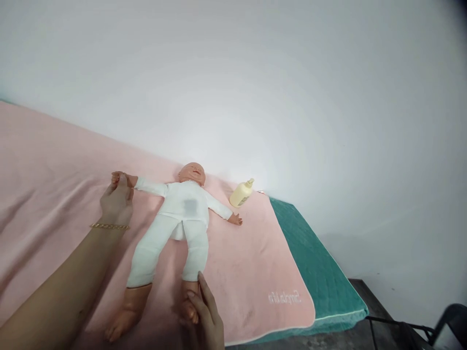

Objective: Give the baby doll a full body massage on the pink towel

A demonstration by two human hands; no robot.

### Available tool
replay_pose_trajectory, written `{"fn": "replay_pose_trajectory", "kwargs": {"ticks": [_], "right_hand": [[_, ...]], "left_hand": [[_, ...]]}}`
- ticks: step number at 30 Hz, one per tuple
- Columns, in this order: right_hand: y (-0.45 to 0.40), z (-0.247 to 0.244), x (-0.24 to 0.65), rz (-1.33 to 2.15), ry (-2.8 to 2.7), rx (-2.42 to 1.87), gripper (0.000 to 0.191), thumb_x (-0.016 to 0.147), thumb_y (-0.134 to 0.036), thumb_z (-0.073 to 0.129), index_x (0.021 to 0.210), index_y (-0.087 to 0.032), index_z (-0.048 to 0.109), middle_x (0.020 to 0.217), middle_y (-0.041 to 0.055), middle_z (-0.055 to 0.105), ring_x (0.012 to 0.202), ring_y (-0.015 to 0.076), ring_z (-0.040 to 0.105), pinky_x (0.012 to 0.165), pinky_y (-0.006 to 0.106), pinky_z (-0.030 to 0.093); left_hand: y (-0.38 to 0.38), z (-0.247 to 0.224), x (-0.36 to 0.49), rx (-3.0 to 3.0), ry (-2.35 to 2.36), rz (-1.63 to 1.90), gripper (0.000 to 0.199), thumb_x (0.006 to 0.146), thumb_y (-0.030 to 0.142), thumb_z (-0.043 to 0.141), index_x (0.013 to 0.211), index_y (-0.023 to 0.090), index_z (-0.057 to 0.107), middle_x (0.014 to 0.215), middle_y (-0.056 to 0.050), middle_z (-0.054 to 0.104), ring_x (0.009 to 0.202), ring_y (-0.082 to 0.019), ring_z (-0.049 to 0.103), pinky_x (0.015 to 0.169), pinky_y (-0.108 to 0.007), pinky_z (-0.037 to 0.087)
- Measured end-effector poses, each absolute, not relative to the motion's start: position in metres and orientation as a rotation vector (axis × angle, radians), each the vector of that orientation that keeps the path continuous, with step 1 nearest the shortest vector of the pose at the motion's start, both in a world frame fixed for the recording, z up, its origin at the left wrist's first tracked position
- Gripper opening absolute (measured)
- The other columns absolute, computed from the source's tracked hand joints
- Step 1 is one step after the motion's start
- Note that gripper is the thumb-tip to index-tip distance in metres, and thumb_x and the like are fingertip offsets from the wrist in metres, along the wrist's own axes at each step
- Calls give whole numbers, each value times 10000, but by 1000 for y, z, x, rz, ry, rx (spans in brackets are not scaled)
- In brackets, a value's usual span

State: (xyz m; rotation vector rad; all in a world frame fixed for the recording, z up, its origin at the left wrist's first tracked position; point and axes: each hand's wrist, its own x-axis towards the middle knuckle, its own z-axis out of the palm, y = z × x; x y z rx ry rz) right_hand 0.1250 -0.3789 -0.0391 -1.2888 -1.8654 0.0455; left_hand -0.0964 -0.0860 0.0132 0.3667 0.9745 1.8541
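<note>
The doll point(184, 206) lies on its back in the middle of my view, head by the wall, legs pointing toward me, both arms spread. I see a white suit on it with a grey square on the chest; its hands and feet are bare.

My left hand point(117, 199) is closed around the doll's hand at the end of the arm on that side, thumb laid over it. A gold bracelet point(110, 226) circles that wrist. My right hand point(207, 311) has its thumb on the doll's foot and a finger along the ankle, lightly closed on it; I can't make out the remaining fingers.

Just beyond the doll's free hand I have a pale yellow pump bottle point(241, 195), tilted in my view. All this rests on a pink blanket point(251, 267), lettered near one corner. Past its edge I see a green mattress point(306, 253), then the white wall point(233, 87) behind. A dark object point(450, 323) at lower right is too blurred to name.
</note>
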Motion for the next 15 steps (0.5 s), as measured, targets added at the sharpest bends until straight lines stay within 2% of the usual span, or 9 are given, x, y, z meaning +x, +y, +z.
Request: {"fn": "replay_pose_trajectory", "kwargs": {"ticks": [3, 6, 8, 11, 15], "right_hand": [[-373, -20, 129, 63, -1878, -1284, 423, 964, -259, 461, 1384, -208, 465, 1475, 123, 429, 1297, 235, 484, 997, 297, 492], [-362, -2, 130, 67, -1842, -1275, 439, 972, -227, 434, 1411, -221, 421, 1460, 110, 454, 1311, 213, 470, 1019, 309, 473], [-353, 12, 131, 52, -1855, -1253, 478, 955, -180, 459, 1424, -238, 391, 1438, 100, 485, 1321, 207, 459, 1029, 333, 467], [-334, 32, 132, 16, -1845, -1240, 535, 931, -138, 490, 1435, -260, 362, 1418, 92, 510, 1328, 207, 451, 1039, 366, 464], [-307, 54, 132, 38, -1851, -1250, 542, 914, -114, 507, 1417, -272, 382, 1407, 82, 523, 1319, 198, 465, 1038, 358, 472]], "left_hand": [[-95, 26, -87, 565, 984, 1897, 200, 796, 177, 692, 984, 126, 644, 982, -17, 653, 901, -78, 601, 951, -245, 462], [-108, 37, -77, 862, 1002, 1803, 357, 658, 226, 807, 988, 141, 700, 1025, -43, 698, 969, -163, 624, 977, -325, 474], [-116, 42, -71, 1052, 1022, 1698, 392, 609, 255, 838, 974, 168, 726, 1016, -49, 718, 979, -213, 636, 971, -380, 483], [-125, 43, -64, 1259, 1054, 1568, 328, 609, 315, 836, 909, 211, 755, 995, -41, 731, 1005, -249, 637, 989, -407, 466], [-125, 35, -62, 1574, 1075, 1481, 275, 695, 407, 766, 933, 271, 747, 1023, -14, 731, 1036, -243, 637, 980, -366, 466]]}}
